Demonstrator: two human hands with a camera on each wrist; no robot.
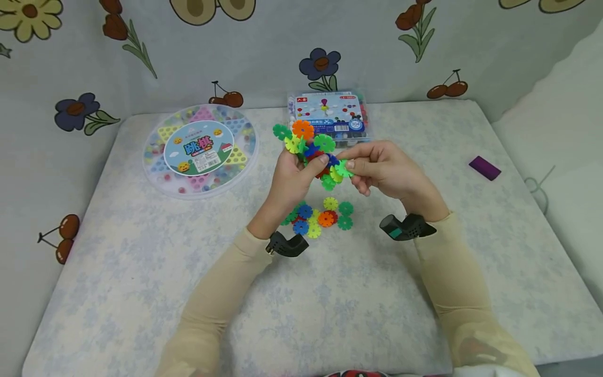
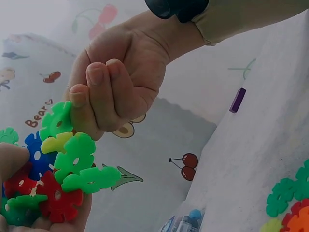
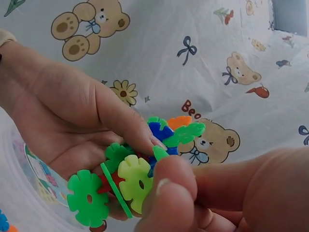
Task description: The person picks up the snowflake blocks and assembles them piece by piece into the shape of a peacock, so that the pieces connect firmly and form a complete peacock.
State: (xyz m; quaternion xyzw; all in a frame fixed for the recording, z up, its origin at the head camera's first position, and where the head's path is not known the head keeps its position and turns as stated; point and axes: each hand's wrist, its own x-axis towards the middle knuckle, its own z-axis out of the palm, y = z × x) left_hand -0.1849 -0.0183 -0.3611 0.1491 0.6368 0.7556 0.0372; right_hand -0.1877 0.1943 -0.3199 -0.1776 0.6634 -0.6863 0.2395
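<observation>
A cluster of interlocked notched plastic discs point(image 1: 302, 130) in green, yellow, orange, blue and red is held above the table. My left hand point(image 1: 291, 180) grips the cluster from the left, its thumb lying across the middle. At the cluster's right end my right hand point(image 1: 393, 168) pinches a green disc point(image 1: 345, 168) between thumb and index finger. In the right wrist view the right thumb and index finger cover most of that disc, beside a yellow-green disc point(image 3: 135, 181). The left wrist view shows the right hand's other fingers point(image 2: 101, 92) curled towards the palm.
Loose notched discs point(image 1: 326, 219) lie in a group on the table below the hands. A round board-game case point(image 1: 245, 157) stands at the back left. Behind the cluster is a clear box of small parts point(image 1: 330, 112). A purple block point(image 1: 485, 168) lies at the right.
</observation>
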